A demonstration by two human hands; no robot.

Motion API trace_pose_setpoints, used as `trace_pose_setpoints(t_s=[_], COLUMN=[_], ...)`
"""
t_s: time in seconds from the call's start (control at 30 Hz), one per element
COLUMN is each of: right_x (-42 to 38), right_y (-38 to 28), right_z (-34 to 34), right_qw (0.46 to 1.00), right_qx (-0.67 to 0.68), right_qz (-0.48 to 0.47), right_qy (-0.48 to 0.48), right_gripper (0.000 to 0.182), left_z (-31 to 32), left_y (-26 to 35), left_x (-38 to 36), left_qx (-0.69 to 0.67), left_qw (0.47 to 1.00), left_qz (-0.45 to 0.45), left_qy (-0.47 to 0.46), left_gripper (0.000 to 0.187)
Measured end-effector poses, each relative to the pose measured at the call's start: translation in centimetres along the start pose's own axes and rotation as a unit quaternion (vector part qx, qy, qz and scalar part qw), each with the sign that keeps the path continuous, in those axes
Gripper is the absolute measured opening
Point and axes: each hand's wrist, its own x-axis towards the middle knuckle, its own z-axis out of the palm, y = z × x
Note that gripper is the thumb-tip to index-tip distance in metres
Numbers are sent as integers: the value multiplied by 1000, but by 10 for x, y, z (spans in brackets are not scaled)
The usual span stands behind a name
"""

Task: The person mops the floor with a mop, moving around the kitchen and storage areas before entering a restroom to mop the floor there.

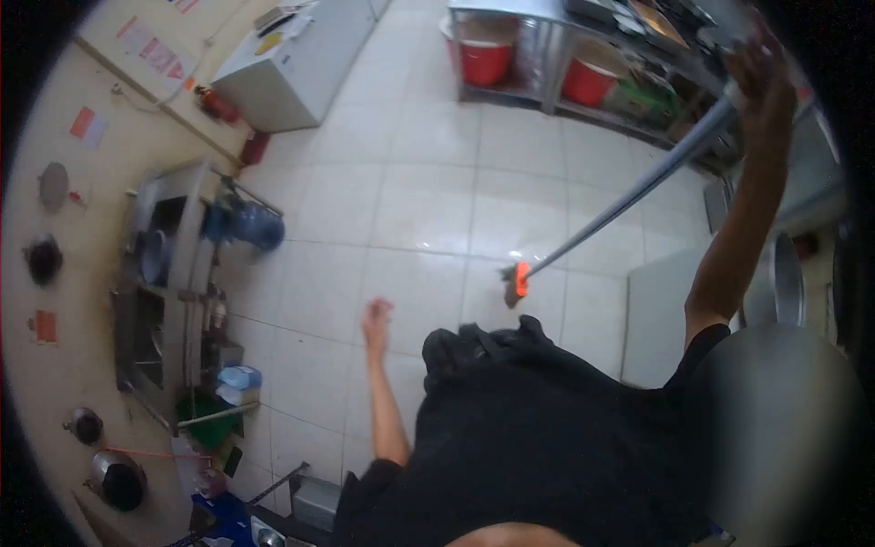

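My right hand, raised at the upper right, is closed around the top part of a long grey broom handle. The handle slants down to the left and ends in an orange broom head, whose bristles rest on the white tiled floor near my feet. My left hand hangs over the floor to the left of my body. Its fingers are loosely bent and apart, with nothing in them.
A metal rack with a blue water jug stands along the left wall. A white chest-like unit sits at the upper left. Red buckets are on the shelf under a metal table at the top.
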Motion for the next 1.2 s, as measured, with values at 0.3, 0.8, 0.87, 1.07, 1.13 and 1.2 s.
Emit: trace_pose_setpoints(t_s=[0.3, 0.8, 0.87, 1.07, 1.13, 1.2], right_x=[3, 365, 375, 306, 272, 231], right_y=[113, 333, 432, 756, 857, 945], right_z=[473, 444, 388, 386, 385, 374], right_qw=[953, 880, 925, 910, 864, 852], right_qx=[100, 121, 166, 345, 392, 403], right_qz=[-28, -410, -311, 211, 285, 293], right_qy=[-285, -208, -143, 90, 136, 162], right_gripper=[31, 16, 18, 57, 53, 49], left_z=[75, 213, 244, 349, 374, 406], left_y=[118, 378, 367, 184, 81, -16], left_x=[270, 858, 893, 1066, 1115, 1138], left_qx=[-29, 139, 277, 408, 479, 574], left_qw=[990, 827, 829, 845, 826, 772], left_qz=[96, 512, 479, 328, 262, 183], left_qy=[-102, -188, -81, -112, -136, -203], left_gripper=[64, 28, 35, 38, 33, 10])
